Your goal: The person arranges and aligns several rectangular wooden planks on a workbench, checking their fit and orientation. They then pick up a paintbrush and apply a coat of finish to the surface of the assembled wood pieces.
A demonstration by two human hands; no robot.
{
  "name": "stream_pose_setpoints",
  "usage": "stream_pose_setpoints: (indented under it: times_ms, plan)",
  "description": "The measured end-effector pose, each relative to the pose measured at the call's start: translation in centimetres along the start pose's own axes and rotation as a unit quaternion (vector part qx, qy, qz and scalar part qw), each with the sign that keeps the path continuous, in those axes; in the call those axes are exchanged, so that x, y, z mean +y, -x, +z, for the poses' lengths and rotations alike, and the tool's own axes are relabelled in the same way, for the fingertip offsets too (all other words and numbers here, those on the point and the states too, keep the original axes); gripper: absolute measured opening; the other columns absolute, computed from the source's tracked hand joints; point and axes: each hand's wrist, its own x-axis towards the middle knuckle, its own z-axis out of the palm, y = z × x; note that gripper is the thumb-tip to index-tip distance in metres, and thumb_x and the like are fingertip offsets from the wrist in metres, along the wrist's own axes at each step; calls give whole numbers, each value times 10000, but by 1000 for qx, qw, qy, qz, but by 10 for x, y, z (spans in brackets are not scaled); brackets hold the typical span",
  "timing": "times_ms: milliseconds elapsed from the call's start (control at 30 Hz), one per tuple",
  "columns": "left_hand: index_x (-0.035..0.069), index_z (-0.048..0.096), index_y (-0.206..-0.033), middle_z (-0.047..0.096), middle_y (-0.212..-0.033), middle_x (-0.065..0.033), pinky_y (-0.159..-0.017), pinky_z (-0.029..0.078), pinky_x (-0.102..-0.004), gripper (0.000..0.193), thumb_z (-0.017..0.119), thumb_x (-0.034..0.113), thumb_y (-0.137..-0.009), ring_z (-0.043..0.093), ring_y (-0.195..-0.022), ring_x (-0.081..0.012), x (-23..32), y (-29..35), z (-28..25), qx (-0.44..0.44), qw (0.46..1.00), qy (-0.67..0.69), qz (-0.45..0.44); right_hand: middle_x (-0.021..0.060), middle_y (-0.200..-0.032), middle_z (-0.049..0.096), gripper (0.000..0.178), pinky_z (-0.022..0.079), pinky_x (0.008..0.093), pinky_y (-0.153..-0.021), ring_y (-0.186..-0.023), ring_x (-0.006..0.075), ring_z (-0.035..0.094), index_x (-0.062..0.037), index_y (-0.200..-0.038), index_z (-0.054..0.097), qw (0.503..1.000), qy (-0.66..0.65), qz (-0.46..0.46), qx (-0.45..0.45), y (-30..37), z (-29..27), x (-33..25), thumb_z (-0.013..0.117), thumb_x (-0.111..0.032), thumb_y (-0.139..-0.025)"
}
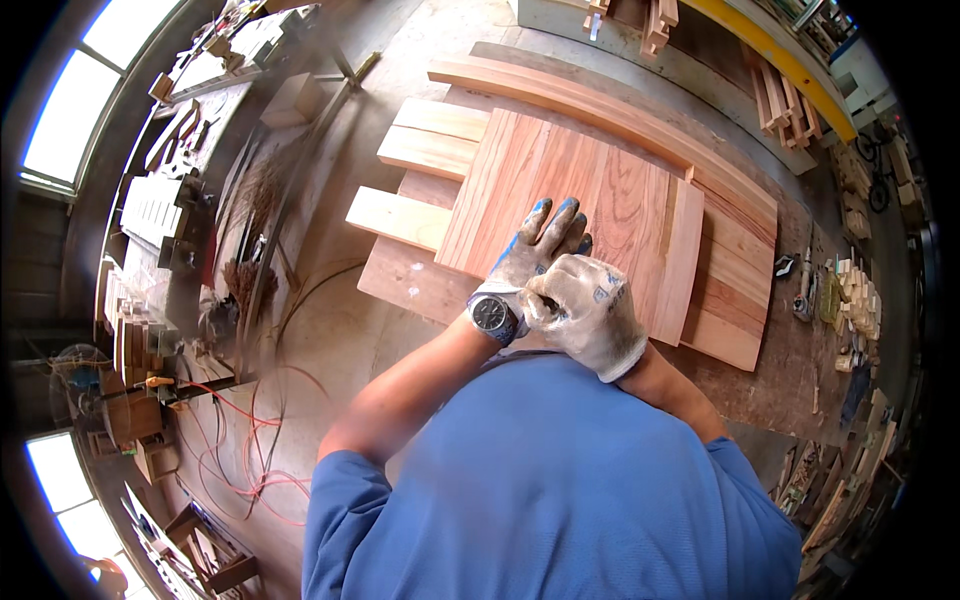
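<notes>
My left hand (535, 248) wears a dirty white work glove with blue patches, its fingers stretched out and apart above the wooden panel (590, 180). A dark-faced wristwatch (490, 314) sits on that wrist. My right hand (590, 305), gloved too, is closed at the left wrist, where it seems to pinch the cuff of the left glove; its fingertips are partly hidden. Below both hands lies the reddish, wide-grained panel, with pale boards (400, 218) sticking out from under its left side. A narrower wooden strip (683, 260) lies along its right edge.
A long plank (560, 92) runs along the far side of the workbench (740, 390). More wood (730, 290) lies right of the panel. At left stands a cluttered bench (215, 120), with red hoses (255, 425) on the floor. Small wood blocks (858, 300) sit at far right.
</notes>
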Motion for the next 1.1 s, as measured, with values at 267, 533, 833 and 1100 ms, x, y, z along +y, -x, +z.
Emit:
stream_pose_setpoints:
  times_ms: [267,533,833,1100]
  plan:
    - [33,494,-1562,415,-1674,-197,-1311,126,-630,715,529,425,-965,252,-1614,-414,1,5,-11,48,999,-4,11,92,-731,618,180,542,439,-614,-670,288,664,-108,-774,645,998,27,-47,-7,-1,3,-5,822,-132,-800]
    - [130,480,-1597,387,-1698,-163,-1312,140,-624,664,508,427,-1004,258,-1615,-398,4,10,-6,79,993,-85,-5,78,-738,615,187,543,436,-621,-671,303,656,-94,-790,662,997,19,-69,-7,0,8,-8,848,-77,-773]
    - [111,545,-1541,514,-1596,-165,-1303,236,-560,619,553,355,-973,376,-1549,-389,-1,7,6,83,996,30,1,89,-772,658,155,558,443,-653,-713,318,682,-100,-823,699,999,15,-50,-16,5,15,0,847,-87,-780]
    - [66,660,-1394,580,-1518,-188,-1278,281,-553,569,599,385,-926,422,-1506,-408,0,9,30,-10,991,134,10,102,-819,704,191,578,447,-678,-747,312,718,-97,-852,720,999,13,-3,-38,11,15,12,857,-170,-741]
